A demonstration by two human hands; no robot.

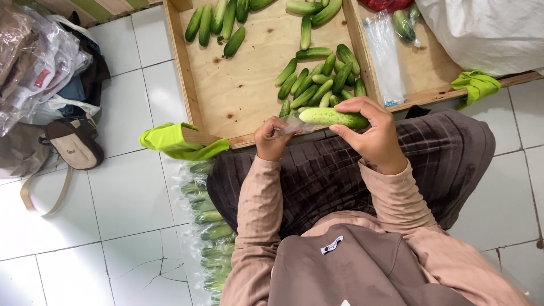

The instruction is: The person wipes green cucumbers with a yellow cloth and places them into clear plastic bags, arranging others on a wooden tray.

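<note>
My right hand (371,133) grips a pale green cucumber (331,117) held level over my lap. My left hand (271,139) pinches the mouth of a thin clear plastic bag (294,127), and the cucumber's left end meets that bag. Both hands hover just in front of a low wooden tray (238,90) holding several loose cucumbers (320,82). I sit on the floor in a brown striped skirt.
A stack of clear bags (385,56) lies in the tray's right compartment. Bagged cucumbers (207,221) are piled on the white tiles by my left side. Green cloths (175,141) pad the tray corners. Bags and a shoulder bag (71,144) sit at far left; a white sack (487,31) at top right.
</note>
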